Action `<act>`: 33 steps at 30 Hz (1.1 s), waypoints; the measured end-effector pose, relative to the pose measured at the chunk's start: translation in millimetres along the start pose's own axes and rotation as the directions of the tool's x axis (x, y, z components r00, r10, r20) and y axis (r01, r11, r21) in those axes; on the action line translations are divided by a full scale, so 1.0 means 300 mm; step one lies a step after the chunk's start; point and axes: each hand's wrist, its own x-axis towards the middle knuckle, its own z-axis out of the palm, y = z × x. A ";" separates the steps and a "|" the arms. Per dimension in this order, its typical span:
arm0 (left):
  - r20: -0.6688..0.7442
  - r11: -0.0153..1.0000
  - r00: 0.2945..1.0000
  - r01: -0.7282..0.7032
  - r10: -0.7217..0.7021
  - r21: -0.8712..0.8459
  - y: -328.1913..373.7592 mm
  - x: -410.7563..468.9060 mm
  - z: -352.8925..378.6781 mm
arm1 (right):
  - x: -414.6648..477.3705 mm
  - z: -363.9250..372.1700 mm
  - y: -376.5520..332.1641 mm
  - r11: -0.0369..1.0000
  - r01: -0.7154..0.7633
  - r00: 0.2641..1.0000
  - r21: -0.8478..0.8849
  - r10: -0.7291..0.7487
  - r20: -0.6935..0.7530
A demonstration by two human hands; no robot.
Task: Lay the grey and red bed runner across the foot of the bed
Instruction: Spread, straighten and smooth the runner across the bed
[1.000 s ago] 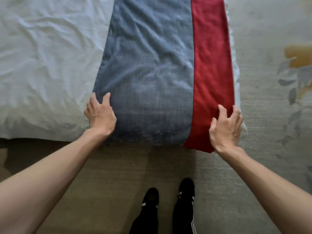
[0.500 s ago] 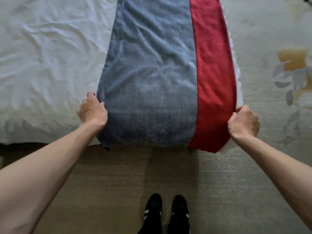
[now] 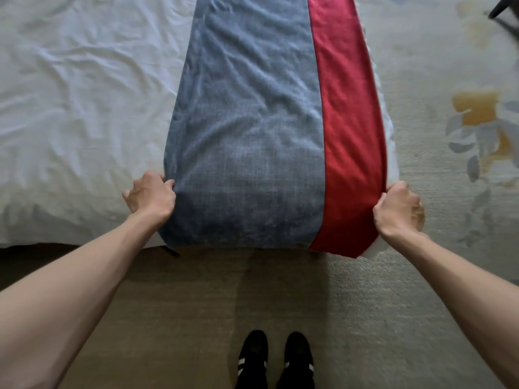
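The bed runner (image 3: 252, 130) lies lengthwise away from me over the white bed (image 3: 78, 113), a wide grey band on the left and a red strip along its right side. Its near end hangs over the bed's edge in front of me. My left hand (image 3: 150, 196) is closed on the grey left edge near that end. My right hand (image 3: 398, 210) is fisted on the red right edge at the bed's corner. The fabric between both hands looks fairly flat, with light creases further up.
Beige carpet (image 3: 196, 304) covers the floor below the bed, with a pale floral-patterned rug (image 3: 477, 130) to the right. My black shoes (image 3: 275, 357) stand close to the bed edge. A dark furniture leg (image 3: 502, 9) shows at the top right corner.
Both hands went from resting flat with fingers spread on the runner to gripping its two side edges. The right hand shifted outward to the red edge. My feet stepped back slightly.
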 end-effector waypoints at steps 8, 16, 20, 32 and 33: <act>-0.043 0.999 0.999 -0.029 0.030 0.022 -0.033 -0.032 0.012 | -0.017 -0.007 0.016 1.000 0.023 1.000 0.000 -0.023 0.008; -0.072 1.000 0.997 -0.016 0.017 0.012 -0.079 -0.077 0.040 | -0.059 0.004 0.036 1.000 0.019 1.000 0.017 -0.019 0.005; -0.077 1.000 0.997 -0.009 0.010 0.004 -0.101 -0.123 0.058 | -0.094 0.023 0.058 0.999 -0.003 1.000 0.044 0.003 0.004; -0.033 0.965 0.999 -0.050 0.042 -0.256 -0.125 -0.143 0.045 | -0.071 0.037 0.078 0.977 -0.115 0.992 0.178 0.104 0.066; -0.035 0.951 0.999 -0.035 0.026 -0.306 -0.119 -0.135 0.044 | -0.065 0.035 0.077 0.978 -0.103 0.994 0.184 0.093 0.064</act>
